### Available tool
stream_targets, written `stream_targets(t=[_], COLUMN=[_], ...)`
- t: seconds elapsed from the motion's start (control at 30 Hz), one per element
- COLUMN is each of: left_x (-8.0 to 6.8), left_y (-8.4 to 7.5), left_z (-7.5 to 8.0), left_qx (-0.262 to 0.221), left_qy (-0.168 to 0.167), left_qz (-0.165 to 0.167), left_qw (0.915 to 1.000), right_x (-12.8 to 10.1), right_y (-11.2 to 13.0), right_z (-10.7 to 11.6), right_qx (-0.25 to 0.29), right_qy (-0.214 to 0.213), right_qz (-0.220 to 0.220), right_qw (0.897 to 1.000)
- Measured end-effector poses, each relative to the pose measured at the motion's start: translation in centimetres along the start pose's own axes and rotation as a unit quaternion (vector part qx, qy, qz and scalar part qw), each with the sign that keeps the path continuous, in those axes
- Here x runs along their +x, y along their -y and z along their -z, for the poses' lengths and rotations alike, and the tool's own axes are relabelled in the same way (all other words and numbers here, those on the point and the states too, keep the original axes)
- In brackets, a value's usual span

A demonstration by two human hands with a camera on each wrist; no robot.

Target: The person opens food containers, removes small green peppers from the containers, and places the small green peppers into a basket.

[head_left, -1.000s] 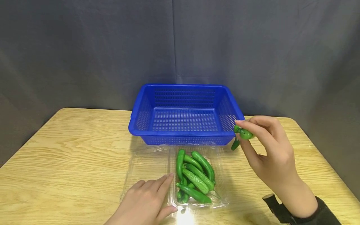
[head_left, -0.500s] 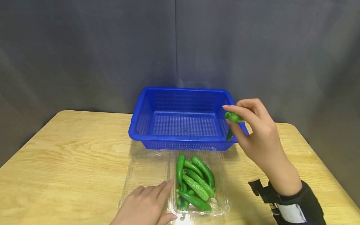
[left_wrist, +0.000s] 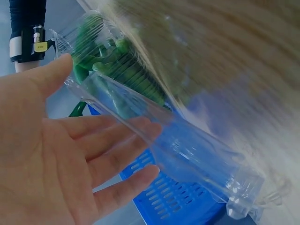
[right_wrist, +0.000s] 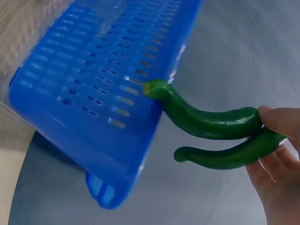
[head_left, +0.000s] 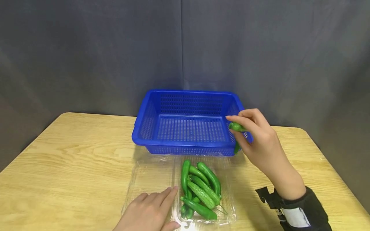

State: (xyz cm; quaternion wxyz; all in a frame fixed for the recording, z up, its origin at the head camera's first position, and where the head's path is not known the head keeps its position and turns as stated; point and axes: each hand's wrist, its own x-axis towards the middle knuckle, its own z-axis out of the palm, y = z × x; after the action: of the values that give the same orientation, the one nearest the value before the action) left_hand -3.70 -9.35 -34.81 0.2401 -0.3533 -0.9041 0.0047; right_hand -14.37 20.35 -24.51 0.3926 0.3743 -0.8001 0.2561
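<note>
Between thumb and fingertips, my right hand (head_left: 261, 142) pinches two smooth, curved green cucumbers (right_wrist: 211, 124) by one end. In the right wrist view they hang side by side near the long rim of the blue basket (right_wrist: 61, 105). The head view puts this hand at the basket's right end, with most of the cucumbers hidden. My left hand (head_left: 147, 208) rests, fingers extended, on the clear plastic container (head_left: 150, 171) along its hinge. Several green cucumbers (head_left: 202, 194), some bumpy and some smooth, lie heaped in the container's right half.
The blue basket stands at the back of the wooden table (head_left: 72, 160), right behind the container, and its floor of slots shows bare. A grey curtain (head_left: 115, 57) hangs behind the table's far edge. A cuff with a device (head_left: 295, 215) covers my right wrist.
My right hand has moved left with the two cucumbers, from beside the basket to its right end, then dipped slightly. My left hand stays on the container.
</note>
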Motion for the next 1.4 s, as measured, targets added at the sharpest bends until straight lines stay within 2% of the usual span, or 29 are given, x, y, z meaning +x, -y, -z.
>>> stream_targets(t=[0.13,0.37,0.47,0.6,0.8,1.03,1.27,1.4], left_x=[-0.4,-0.9,-1.0,-0.9,-0.7,-0.5,-0.3,-0.1], left_y=[-0.2,-0.3,-0.2,-0.2,-0.2,-0.2,0.1,0.1], left_z=[-0.2,-0.3,-0.5,-0.6,-0.7,-0.8,-0.8,-0.9], left_qx=[-0.004,-0.002,0.002,0.002,0.000,-0.008,-0.009,-0.018], left_qy=[-0.016,-0.026,-0.037,-0.033,-0.027,-0.017,-0.027,-0.018], left_qz=[0.005,0.009,0.005,0.004,0.005,0.007,0.003,0.004], left_qw=[0.9999,0.9996,0.9993,0.9995,0.9996,0.9998,0.9996,0.9997], right_x=[-0.4,0.0,0.1,-0.1,-0.5,-0.7,-0.7,-0.8], right_y=[0.1,0.6,0.6,0.5,0.1,-0.1,-0.3,-0.5], right_z=[-0.1,0.4,0.4,0.2,-0.6,-1.6,-2.3,-2.3], right_qx=[-0.001,0.038,0.032,0.012,-0.014,-0.009,-0.011,-0.021], right_qy=[0.010,-0.080,-0.093,-0.066,-0.030,-0.006,0.040,0.069], right_qz=[0.005,0.011,0.020,0.019,0.043,0.049,0.035,0.029], right_qw=[1.000,0.996,0.995,0.998,0.999,0.999,0.999,0.997])
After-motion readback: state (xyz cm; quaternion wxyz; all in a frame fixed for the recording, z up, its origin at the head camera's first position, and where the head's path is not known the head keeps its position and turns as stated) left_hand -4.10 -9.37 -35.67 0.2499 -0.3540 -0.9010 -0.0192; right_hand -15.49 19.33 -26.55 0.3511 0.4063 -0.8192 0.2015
